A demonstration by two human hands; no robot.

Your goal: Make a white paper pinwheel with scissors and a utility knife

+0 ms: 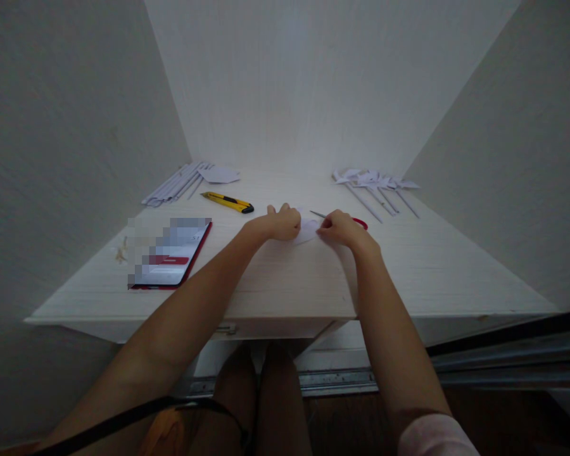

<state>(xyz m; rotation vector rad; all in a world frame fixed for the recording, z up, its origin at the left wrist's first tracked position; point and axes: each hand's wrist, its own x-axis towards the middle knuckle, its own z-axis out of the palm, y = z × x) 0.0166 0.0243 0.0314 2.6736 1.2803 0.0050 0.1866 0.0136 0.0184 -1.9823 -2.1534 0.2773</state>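
No legible text anywhere; blurred phone screen (168,253).

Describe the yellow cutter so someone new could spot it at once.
Look at the white desk. Back-left of the left hand holding a paper piece, before the white paper sticks, lies the utility knife. It alone is yellow, with a black tip.

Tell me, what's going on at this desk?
A person sits at a white desk with both hands on a small piece of white paper. The left hand and right hand pinch it at opposite edges, fingers curled. Red-handled scissors lie just behind the right hand and a yellow utility knife lies further left. Rolled paper sticks sit at the back left, folded paper shapes on sticks at the back right, and a phone on the left.
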